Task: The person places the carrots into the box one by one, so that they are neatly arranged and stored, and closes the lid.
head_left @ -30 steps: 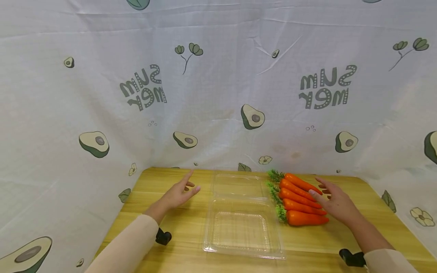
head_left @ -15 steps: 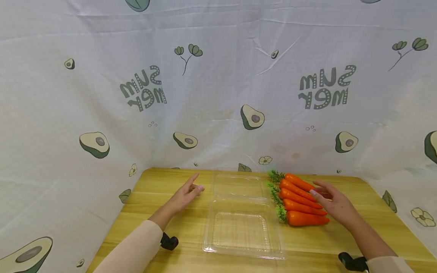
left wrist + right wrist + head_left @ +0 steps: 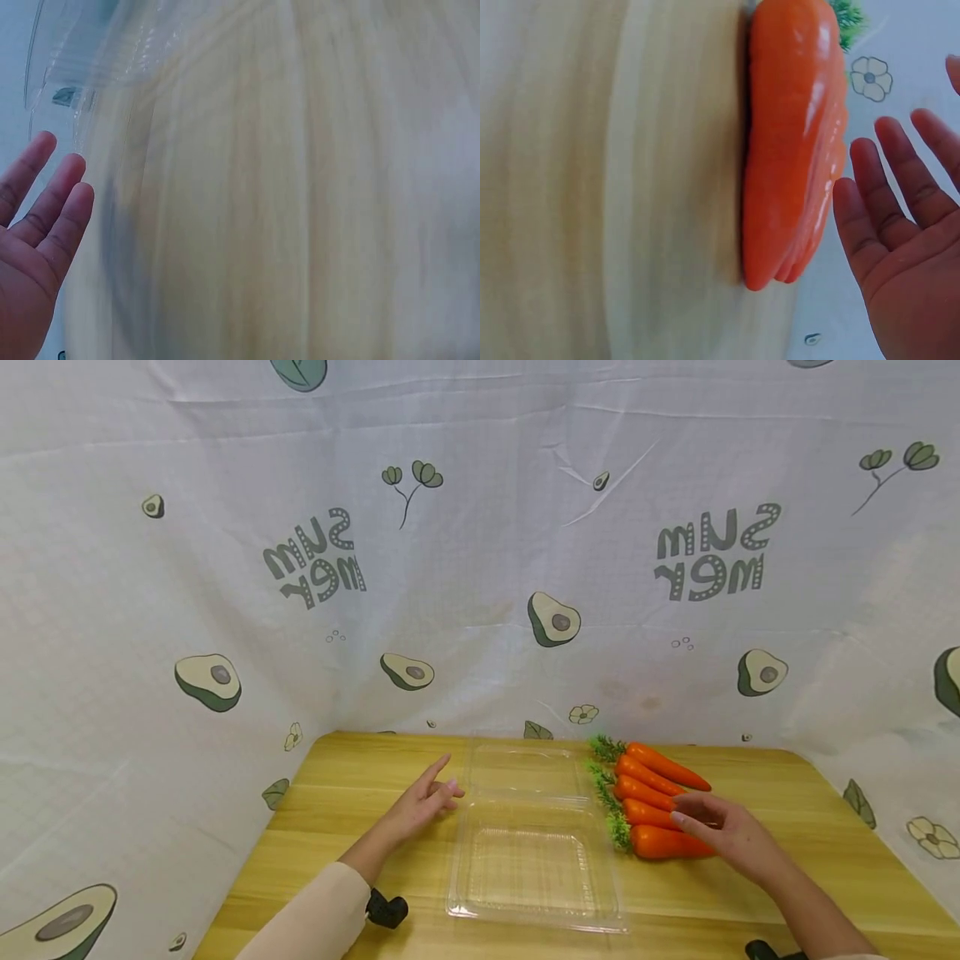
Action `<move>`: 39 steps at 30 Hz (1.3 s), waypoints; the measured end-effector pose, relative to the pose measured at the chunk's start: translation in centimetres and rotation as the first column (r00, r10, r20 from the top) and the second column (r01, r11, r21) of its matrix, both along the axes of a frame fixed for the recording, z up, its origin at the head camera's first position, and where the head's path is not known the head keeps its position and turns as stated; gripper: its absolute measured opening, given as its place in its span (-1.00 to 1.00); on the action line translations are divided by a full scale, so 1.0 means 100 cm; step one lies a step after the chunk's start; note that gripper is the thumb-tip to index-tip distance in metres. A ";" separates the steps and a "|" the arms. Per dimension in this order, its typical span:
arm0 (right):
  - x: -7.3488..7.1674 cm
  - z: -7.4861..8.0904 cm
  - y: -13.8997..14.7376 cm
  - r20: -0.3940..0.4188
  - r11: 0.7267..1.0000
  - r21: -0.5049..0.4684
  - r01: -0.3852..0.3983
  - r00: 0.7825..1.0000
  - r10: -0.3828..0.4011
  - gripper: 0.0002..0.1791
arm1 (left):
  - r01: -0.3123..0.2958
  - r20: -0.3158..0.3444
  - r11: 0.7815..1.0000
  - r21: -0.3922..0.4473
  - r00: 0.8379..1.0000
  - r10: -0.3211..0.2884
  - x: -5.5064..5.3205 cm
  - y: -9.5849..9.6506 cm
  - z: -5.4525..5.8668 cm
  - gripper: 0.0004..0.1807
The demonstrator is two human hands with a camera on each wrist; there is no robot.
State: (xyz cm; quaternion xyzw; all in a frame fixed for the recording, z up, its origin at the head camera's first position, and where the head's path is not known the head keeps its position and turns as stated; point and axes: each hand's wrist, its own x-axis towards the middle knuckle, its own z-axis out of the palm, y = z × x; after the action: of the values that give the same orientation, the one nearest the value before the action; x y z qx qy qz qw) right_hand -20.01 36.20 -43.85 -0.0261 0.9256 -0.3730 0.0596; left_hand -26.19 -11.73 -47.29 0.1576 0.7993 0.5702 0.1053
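Observation:
Several orange carrots (image 3: 658,842) with green leafy tops lie in a row, side by side, right of centre in the head view. Over their tapered ends hovers my right hand (image 3: 738,839), fingers loosely bent and holding nothing. The right wrist view shows the nearest carrot (image 3: 784,135) with the hand (image 3: 911,247) spread beside it, apart from it. A clear plastic clamshell box (image 3: 536,920) lies unfolded in the middle of the table. Just left of its hinge is my left hand (image 3: 420,808), relaxed, with no object in it; whether the fingertips touch the box I cannot tell.
The wood-grain table (image 3: 315,827) ends at a white cloth (image 3: 465,552) printed with avocados, which hangs behind it and at both sides. Black camera mounts (image 3: 387,910) sit at the wrists.
My right hand has come down toward the nearer carrots from the farther ones. My left hand has moved right, closer to the clear box. Carrots and box lie where they were.

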 end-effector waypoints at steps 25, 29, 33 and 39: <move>0.004 -0.029 -0.009 -0.162 0.962 0.257 -0.098 0.976 0.143 -0.52 | 0.015 0.058 0.945 0.325 0.998 -0.036 0.006 0.033 -0.034 -0.30; 0.004 -0.031 -0.009 -0.114 0.963 0.245 -0.116 0.983 0.147 -0.44 | 0.006 0.108 0.915 0.402 0.993 -0.054 0.008 0.036 -0.038 -0.35; 0.004 -0.032 -0.010 -0.086 0.964 0.231 -0.130 0.985 0.153 -0.40 | -0.020 0.127 0.898 0.439 0.991 -0.039 0.009 0.038 -0.041 -0.38; 0.005 -0.033 -0.012 -0.106 0.953 0.270 -0.140 0.979 0.174 -0.41 | -0.073 0.114 0.896 0.438 0.993 0.026 0.011 0.042 -0.044 -0.41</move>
State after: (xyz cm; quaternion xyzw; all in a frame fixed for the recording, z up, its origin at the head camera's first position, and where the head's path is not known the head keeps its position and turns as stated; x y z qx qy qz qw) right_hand -19.54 34.97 -47.16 -0.1158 0.9634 -0.2394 0.0324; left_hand -25.06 -7.53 -51.68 0.1268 0.6465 0.7464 0.0942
